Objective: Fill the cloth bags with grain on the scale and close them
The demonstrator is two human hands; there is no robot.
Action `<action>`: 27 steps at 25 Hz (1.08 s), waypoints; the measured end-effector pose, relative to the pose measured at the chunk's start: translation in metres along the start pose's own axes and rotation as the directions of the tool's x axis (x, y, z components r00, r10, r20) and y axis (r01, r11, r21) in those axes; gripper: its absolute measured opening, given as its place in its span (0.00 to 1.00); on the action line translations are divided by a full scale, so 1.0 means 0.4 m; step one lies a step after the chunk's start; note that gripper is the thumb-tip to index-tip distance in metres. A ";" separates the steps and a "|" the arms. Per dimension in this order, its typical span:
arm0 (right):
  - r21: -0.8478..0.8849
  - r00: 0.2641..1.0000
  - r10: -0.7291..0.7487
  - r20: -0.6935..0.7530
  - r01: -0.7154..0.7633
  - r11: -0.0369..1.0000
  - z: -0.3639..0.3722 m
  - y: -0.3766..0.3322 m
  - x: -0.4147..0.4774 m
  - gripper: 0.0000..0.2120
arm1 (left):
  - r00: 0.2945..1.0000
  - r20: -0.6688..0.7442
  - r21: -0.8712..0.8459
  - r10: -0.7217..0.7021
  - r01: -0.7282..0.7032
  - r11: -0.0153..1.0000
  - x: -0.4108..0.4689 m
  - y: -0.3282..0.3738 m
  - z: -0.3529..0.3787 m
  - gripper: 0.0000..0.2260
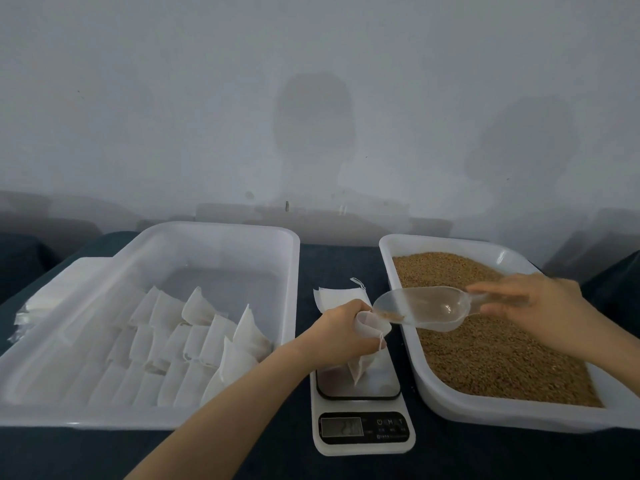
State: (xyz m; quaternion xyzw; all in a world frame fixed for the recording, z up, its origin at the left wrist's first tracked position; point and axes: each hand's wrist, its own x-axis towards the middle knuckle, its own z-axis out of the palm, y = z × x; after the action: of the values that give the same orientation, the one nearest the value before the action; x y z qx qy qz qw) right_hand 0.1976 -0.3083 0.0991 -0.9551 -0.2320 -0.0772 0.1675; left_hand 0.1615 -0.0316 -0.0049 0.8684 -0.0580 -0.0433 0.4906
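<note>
Clear scoop, pinched in the right hand, should tip slowly into the cloth bag gripped by the left hand.

Pale grey wall (soft shadows), dark tablecloth

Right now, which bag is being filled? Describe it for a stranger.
Find the scale left of the grain tray. Above its plate the left hand grips one bag by its mouth. Unlike the flat bag behind the scale, it is held open with a clear scoop at its rim.
</note>
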 end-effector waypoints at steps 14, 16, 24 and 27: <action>-0.251 0.906 0.411 -0.095 -0.422 0.871 0.161 0.196 -0.052 0.14 | 1.000 0.006 0.042 -0.027 0.026 0.999 0.004 -0.005 0.000 0.19; -0.303 0.915 0.379 -0.137 -0.403 0.863 0.166 0.161 -0.048 0.17 | 0.999 0.014 0.044 -0.037 0.036 0.998 0.004 -0.006 0.000 0.19; 0.108 0.991 -0.132 0.024 0.129 0.986 0.212 -0.228 -0.056 0.16 | 0.998 0.057 0.106 0.040 -0.046 0.993 0.009 -0.005 0.004 0.25; -0.017 0.992 -0.129 -0.002 0.129 0.991 0.250 -0.246 -0.029 0.08 | 0.992 0.109 0.140 0.068 -0.083 0.987 0.002 -0.003 0.003 0.27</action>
State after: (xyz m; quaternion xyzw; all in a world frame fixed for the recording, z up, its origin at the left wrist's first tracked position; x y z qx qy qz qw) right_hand 0.1480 -0.1952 0.0312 -0.9393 -0.2925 -0.0912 0.1544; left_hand 0.1623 -0.0320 -0.0065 0.8953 -0.1194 -0.0654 0.4241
